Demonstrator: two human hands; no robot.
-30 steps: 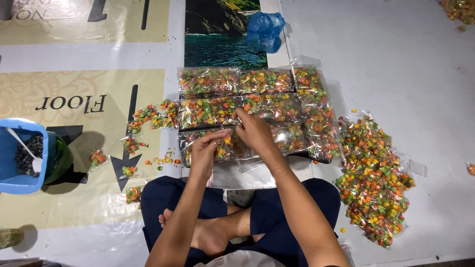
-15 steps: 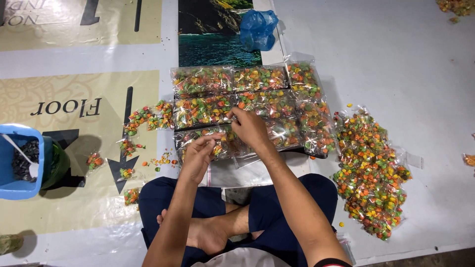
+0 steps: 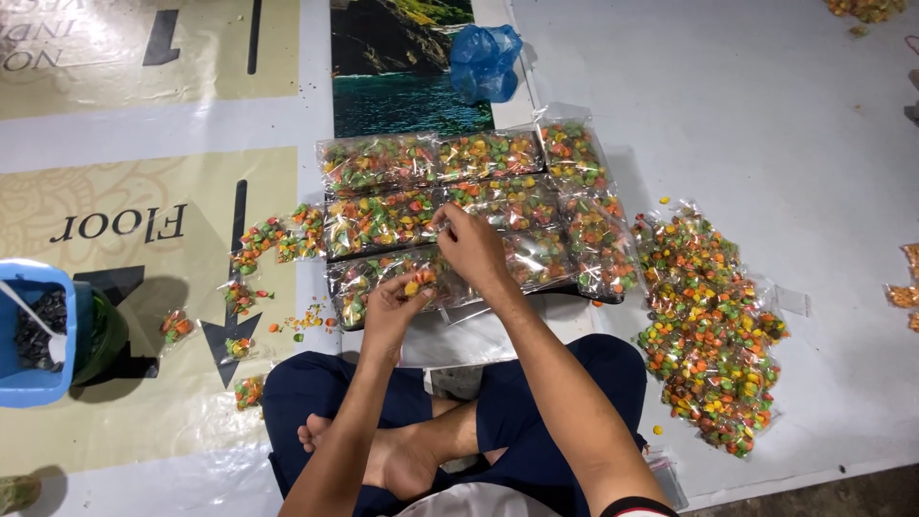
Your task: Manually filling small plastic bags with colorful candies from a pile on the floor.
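I sit cross-legged on a printed floor banner. My left hand [image 3: 394, 304] pinches a small clear packet of coloured candy [image 3: 419, 281] at the near edge of a flat block of filled clear bags [image 3: 479, 206]. My right hand [image 3: 471, 247] rests on that same packet and the bags, fingers curled onto the plastic. The bags hold orange, green, yellow and red pieces and lie in rows in front of my knees.
A large heap of small candy packets [image 3: 710, 325] lies to my right. Loose packets and spilled pieces [image 3: 268, 244] lie to my left. A blue tub with a white scoop [image 3: 33, 330] stands at far left. A crumpled blue plastic bag [image 3: 484, 59] lies beyond the rows.
Both hands stay at the near row of bags with only small finger movements. The view has shifted slightly, so everything sits a little further left.
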